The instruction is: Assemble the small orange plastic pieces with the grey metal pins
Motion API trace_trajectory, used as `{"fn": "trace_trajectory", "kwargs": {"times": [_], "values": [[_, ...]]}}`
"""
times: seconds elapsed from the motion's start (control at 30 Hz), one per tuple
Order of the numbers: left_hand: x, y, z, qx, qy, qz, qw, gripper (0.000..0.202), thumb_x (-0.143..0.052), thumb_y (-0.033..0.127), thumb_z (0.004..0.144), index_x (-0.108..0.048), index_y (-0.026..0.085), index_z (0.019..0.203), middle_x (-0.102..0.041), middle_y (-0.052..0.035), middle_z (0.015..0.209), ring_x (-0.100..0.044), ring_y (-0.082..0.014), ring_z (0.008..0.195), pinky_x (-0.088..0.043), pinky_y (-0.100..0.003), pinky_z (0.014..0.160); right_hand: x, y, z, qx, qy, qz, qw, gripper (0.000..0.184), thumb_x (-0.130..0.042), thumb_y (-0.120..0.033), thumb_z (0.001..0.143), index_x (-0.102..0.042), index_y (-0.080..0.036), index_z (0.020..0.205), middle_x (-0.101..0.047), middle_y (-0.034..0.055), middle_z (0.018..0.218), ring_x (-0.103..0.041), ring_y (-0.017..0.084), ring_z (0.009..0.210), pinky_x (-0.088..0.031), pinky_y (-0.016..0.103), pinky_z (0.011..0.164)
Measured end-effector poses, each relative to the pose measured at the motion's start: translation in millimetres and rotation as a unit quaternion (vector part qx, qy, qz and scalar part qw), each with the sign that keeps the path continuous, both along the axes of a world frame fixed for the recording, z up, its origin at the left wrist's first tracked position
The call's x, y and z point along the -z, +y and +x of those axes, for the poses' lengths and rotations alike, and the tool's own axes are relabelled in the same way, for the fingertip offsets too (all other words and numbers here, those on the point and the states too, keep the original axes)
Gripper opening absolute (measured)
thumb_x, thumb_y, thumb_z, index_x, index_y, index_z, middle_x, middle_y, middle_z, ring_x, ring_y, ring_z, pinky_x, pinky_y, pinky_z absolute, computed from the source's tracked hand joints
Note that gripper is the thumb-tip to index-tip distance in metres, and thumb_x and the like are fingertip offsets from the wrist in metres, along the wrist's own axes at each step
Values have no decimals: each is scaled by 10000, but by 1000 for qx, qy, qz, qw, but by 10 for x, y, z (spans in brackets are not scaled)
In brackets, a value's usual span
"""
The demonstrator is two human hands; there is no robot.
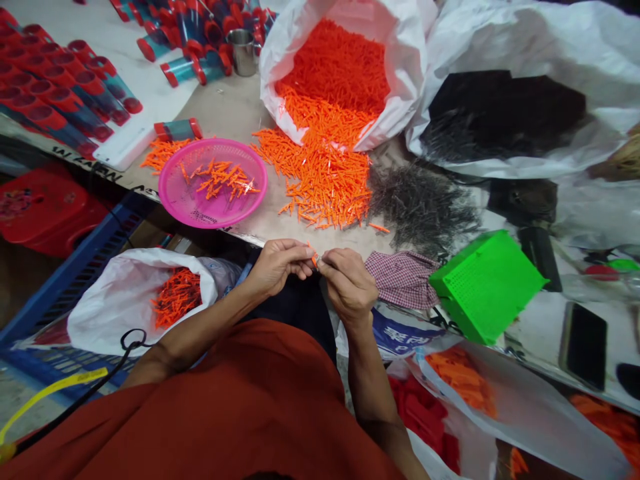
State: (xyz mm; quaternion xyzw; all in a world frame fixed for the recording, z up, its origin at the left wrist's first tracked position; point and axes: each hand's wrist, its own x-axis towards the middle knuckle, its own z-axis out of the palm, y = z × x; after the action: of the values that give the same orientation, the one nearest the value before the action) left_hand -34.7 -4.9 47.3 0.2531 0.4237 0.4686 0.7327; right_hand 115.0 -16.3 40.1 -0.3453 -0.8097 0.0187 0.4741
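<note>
My left hand [277,267] and my right hand [347,287] meet above the table's front edge, with their fingertips pinching a small orange plastic part [315,260]. Ahead of them lies a loose heap of orange plastic sticks [320,177], spilling from a white sack [395,40]. A round pink plastic basket [200,210] holds a few more. A heap of thin dark grey pieces [423,207] lies to the right. A white bag [113,313] by my left forearm holds orange sticks too.
Clear tubes with red caps [65,93] and a steel cup [243,52] stand at the far left of the table. Near my right hand are a checked cloth [403,280] and a green plastic crate [487,287]. A blue crate [75,287] sits low at left.
</note>
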Motion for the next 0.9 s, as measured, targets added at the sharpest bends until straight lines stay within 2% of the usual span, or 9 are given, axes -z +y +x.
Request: {"fn": "trace_trajectory", "kwargs": {"times": [0.37, 0.5, 0.7, 0.9], "values": [[42, 11, -6, 21, -4, 17, 1000, 187, -747, 244, 580, -627, 110, 631, -610, -7, 525, -553, -78, 447, -411, -172, 424, 19, 12, 3, -25, -3, 26, 999, 208, -561, -36, 796, -633, -207, 891, -669, 63, 837, -618, 171, 840, -539, 370, 721], [50, 18, -4, 17, -8, 23, 1000, 173, -739, 229, 581, -618, 111, 619, -599, 0, 516, -549, -74, 441, -406, -164, 418, 17, -7, -4, -23, -8, 9, 1000, 214, -552, -35, 801, -630, -215, 889, -668, 55, 844, -617, 171, 852, -532, 363, 727], [31, 17, 4, -2, 4, 48, 999, 149, -724, 215, 583, -618, 112, 607, -596, 6, 500, -536, -74, 424, -393, -168, 401, 13, -52, -12, -18, 61, -99, 993, 196, -557, -57, 812, -644, -203, 910, -656, 56, 885, -628, 148, 832, -530, 297, 694], [47, -16, 6, -12, 17, 104, 994, 111, -710, 210, 625, -647, 118, 632, -618, 0, 518, -546, -79, 445, -428, -185, 443, -72, -73, -65, 35, 139, -233, 962, 150, -601, -165, 810, -650, -212, 944, -673, 39, 890, -637, 145, 803, -523, 280, 695]]}}
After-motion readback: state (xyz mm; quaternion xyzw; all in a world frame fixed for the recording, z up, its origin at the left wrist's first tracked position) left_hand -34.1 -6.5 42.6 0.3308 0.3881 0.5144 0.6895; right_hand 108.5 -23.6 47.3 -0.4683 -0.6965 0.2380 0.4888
